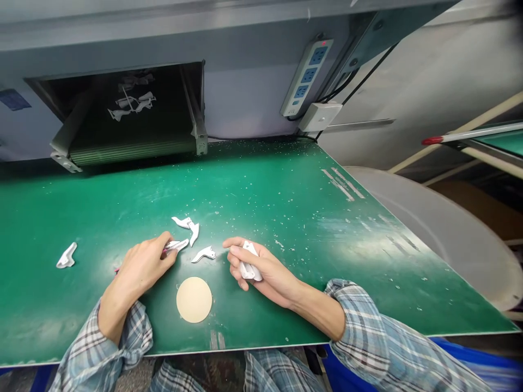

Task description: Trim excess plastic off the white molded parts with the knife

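The left hand [141,267] is pinching a white plastic piece [178,245], and the right hand [261,269] is closing around a white plastic part [250,265]; both look light and stiff.

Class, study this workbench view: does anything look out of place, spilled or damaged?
Yes. Tiny white flecks are scattered across the green bench mat, like spilled trimmings, and pale scuff marks wear its right side. One white plastic piece also lies apart from the other pieces near the left hand.
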`<state>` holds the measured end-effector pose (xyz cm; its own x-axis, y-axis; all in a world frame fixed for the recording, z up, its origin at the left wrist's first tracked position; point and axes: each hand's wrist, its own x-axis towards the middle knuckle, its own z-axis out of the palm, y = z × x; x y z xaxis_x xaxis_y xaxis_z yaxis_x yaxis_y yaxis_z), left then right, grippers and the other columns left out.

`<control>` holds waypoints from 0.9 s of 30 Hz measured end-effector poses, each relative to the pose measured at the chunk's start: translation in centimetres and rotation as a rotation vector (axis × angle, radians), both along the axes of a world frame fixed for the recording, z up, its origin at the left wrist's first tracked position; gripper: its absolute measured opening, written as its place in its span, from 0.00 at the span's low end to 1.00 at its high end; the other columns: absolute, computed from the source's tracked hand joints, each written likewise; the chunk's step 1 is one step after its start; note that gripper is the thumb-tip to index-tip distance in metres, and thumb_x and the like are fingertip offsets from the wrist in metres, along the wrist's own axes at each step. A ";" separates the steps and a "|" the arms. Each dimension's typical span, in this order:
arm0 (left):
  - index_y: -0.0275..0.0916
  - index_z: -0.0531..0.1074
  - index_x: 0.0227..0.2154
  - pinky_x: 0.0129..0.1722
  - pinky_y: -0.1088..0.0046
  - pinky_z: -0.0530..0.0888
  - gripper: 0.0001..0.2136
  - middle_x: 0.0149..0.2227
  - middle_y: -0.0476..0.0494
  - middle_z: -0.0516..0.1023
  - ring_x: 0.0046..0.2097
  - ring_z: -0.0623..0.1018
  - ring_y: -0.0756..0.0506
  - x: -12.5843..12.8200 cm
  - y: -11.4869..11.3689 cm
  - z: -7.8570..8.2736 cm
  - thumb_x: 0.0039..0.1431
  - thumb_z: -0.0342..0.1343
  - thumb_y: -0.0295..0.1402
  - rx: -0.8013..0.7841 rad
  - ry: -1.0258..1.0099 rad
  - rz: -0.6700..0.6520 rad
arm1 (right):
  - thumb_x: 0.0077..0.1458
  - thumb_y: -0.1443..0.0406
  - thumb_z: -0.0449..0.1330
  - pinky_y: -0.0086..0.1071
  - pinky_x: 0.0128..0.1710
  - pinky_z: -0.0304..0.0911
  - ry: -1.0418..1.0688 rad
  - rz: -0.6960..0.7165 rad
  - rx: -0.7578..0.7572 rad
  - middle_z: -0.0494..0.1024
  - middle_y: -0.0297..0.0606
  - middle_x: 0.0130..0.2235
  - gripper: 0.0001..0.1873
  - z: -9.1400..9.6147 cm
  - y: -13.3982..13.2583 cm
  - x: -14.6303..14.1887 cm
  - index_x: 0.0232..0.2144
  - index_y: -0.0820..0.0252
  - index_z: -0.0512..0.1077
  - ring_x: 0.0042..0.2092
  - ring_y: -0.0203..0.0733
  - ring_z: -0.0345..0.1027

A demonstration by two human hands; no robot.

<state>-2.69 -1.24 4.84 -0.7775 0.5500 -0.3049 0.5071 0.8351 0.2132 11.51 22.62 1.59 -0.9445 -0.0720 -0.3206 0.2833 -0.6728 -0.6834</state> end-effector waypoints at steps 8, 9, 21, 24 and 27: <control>0.44 0.77 0.50 0.51 0.68 0.73 0.08 0.51 0.42 0.78 0.52 0.78 0.44 2.5 1.5 -0.2 0.72 0.57 0.37 0.823 -0.147 -0.375 | 0.59 0.50 0.71 0.27 0.31 0.69 0.043 0.107 0.117 0.80 0.39 0.37 0.25 -0.5 -0.4 -0.1 0.49 0.63 0.78 0.31 0.33 0.71; 0.44 0.76 0.51 0.50 0.70 0.73 0.09 0.51 0.41 0.78 0.51 0.78 0.44 3.1 1.9 -0.5 0.72 0.58 0.36 0.850 -0.155 -0.418 | 0.58 0.49 0.71 0.27 0.30 0.67 0.070 0.146 0.146 0.80 0.38 0.36 0.27 -0.6 -0.5 0.0 0.49 0.63 0.77 0.30 0.33 0.71; 0.41 0.70 0.44 0.36 0.72 0.69 0.17 0.36 0.46 0.75 0.35 0.74 0.48 4.7 2.0 -0.7 0.79 0.38 0.42 0.922 -0.110 -0.314 | 0.51 0.52 0.76 0.28 0.32 0.64 0.128 0.132 0.213 0.79 0.35 0.34 0.27 -0.7 -0.7 0.2 0.47 0.60 0.78 0.31 0.32 0.69; 0.41 0.69 0.38 0.32 0.74 0.65 0.14 0.29 0.51 0.72 0.29 0.70 0.50 5.2 2.3 -1.1 0.78 0.44 0.40 0.872 -0.155 -0.348 | 0.50 0.50 0.77 0.28 0.32 0.63 0.149 0.108 0.193 0.78 0.35 0.36 0.26 -0.8 -0.7 0.3 0.45 0.59 0.80 0.31 0.32 0.68; 0.41 0.68 0.37 0.29 0.75 0.62 0.14 0.27 0.54 0.70 0.26 0.66 0.51 5.6 2.5 -1.3 0.76 0.49 0.43 0.854 -0.192 -0.352 | 0.51 0.50 0.76 0.27 0.30 0.60 0.190 0.133 0.210 0.77 0.34 0.34 0.25 -1.2 -0.7 0.4 0.45 0.58 0.81 0.31 0.32 0.66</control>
